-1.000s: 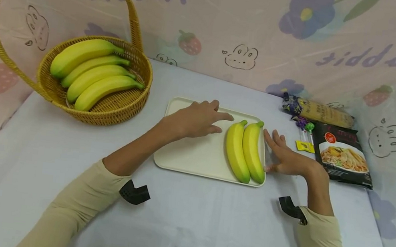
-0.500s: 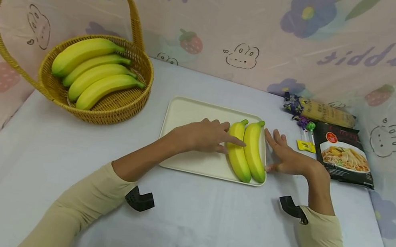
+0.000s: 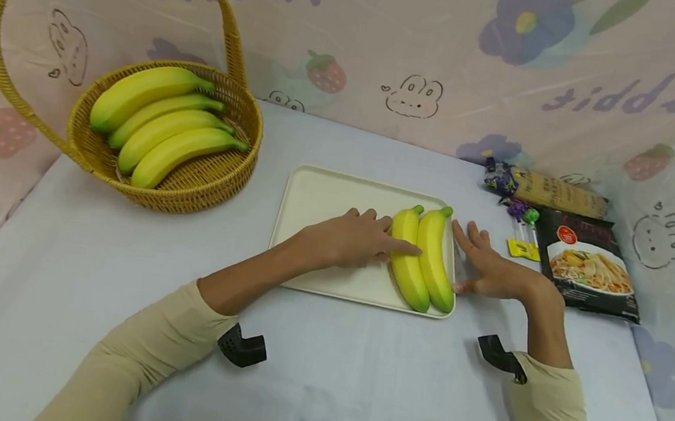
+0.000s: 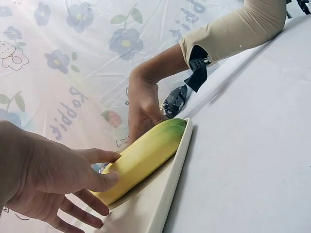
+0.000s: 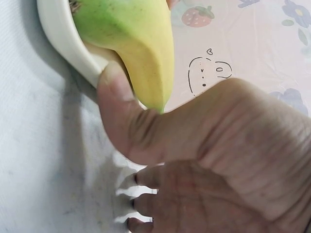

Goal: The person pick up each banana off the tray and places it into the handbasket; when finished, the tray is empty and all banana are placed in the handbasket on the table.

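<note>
Two yellow bananas with green tips, a left banana (image 3: pixel 409 269) and a right banana (image 3: pixel 433 258), lie side by side at the right end of a cream tray (image 3: pixel 327 192). My left hand (image 3: pixel 353 241) reaches over the tray from the left, its extended index finger across the left banana and its tip at the gap between the two. In the left wrist view, finger and thumb are right at the banana's skin, with the other fingers spread. My right hand (image 3: pixel 492 269) lies by the tray's right side, fingers spread; its thumb (image 5: pixel 116 92) touches the rim.
A tall-handled wicker basket (image 3: pixel 196 202) with several bananas (image 3: pixel 186 150) stands at the back left. At the right are a black noodle packet (image 3: pixel 591 264), a tan package (image 3: pixel 552 190), lollipops (image 3: pixel 525 213) and a small yellow packet (image 3: pixel 523 249). A printed curtain (image 3: pixel 363 28) hangs behind.
My left hand has moved right and slightly down from the bare part of the tray, so its index finger now lies over the left banana. The right hand and the bananas keep their places.
</note>
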